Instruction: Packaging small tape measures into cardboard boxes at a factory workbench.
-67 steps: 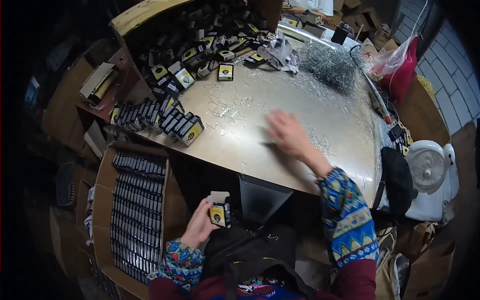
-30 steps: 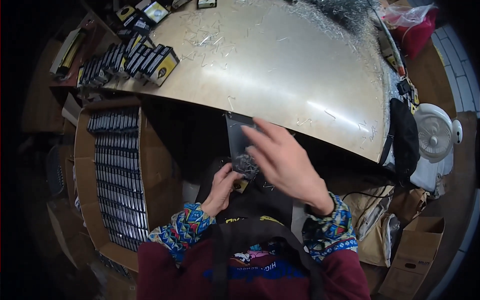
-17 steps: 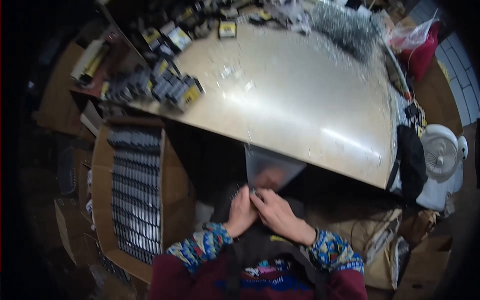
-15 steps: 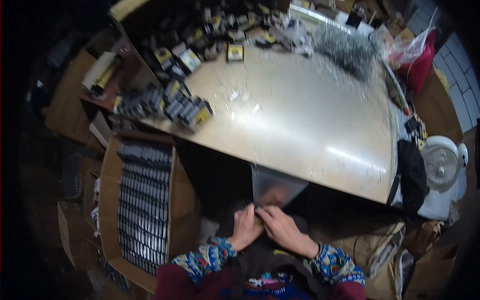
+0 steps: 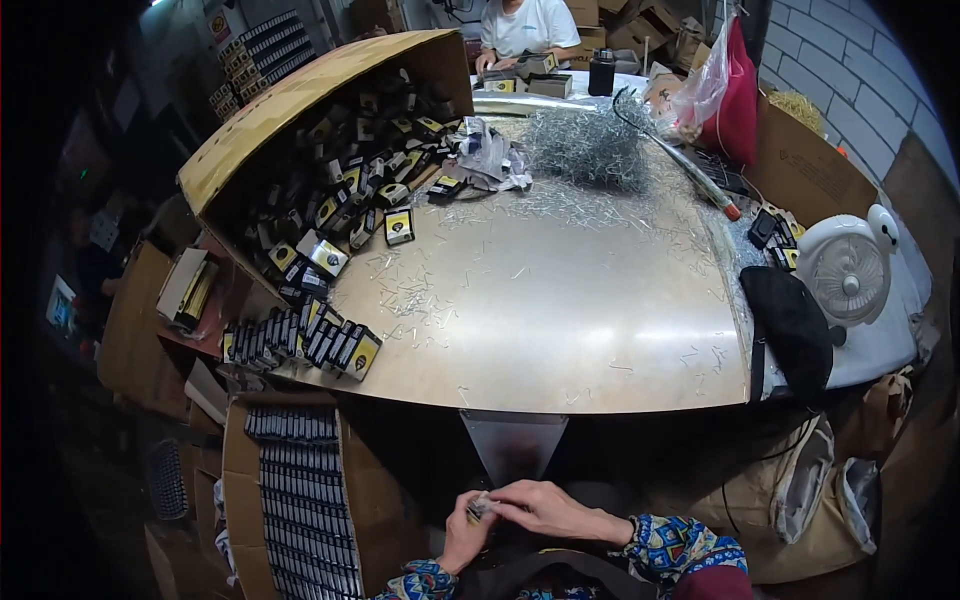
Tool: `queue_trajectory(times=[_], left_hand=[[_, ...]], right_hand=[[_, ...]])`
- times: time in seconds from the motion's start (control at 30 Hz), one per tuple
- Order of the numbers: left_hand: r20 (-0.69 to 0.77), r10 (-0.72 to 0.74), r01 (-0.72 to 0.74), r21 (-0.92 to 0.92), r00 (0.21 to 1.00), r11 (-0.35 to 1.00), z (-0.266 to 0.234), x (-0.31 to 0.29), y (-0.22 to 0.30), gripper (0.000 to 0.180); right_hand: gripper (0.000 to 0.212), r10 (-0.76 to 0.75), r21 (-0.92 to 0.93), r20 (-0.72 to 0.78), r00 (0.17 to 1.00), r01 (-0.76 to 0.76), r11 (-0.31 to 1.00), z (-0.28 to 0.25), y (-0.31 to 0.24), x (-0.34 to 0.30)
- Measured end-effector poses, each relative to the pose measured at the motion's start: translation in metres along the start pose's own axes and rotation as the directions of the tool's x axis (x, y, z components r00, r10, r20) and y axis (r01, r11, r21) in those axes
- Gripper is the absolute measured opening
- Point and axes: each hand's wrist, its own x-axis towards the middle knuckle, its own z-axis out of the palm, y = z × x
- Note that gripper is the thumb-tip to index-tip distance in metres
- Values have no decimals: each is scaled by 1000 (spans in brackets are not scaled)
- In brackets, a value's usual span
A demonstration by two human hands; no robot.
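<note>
Scattered staples cover the metal table; below it, both hands' fingers pinch a small packet.

The single head-worn fisheye view looks steeply down and forward from above the person's lap, with both hands close at the lower edge, the metal table filling the centre, and distant cardboard boxes bent along the dark rim.

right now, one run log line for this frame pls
left hand: pinching small item | right hand: on same item, fingers curled | location: lap, below metal table edge | left: carton of packed boxes
</note>
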Motion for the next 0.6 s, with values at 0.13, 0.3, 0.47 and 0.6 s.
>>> queue_trajectory(times=[0.13,0.3,0.47,0.6], left_hand=[[-35,-72,50,-434,997,900,2,16,11,51],[58,68,-61,-106,996,992,1,15,58,76],[104,282,-291,94,954,952,-2,21,53,85],[84,530,-534,213,844,818,6,28,64,96]], right_hand=[[40,-1,-135,-50,999,-6,991,3,1,-2],[29,207,189,-91,974,-188,964,-14,-22,10],[27,164,-103,-163,973,-182,978,-15,-20,13],[20,41,-141,-34,999,-46,989,-16,-18,19]])
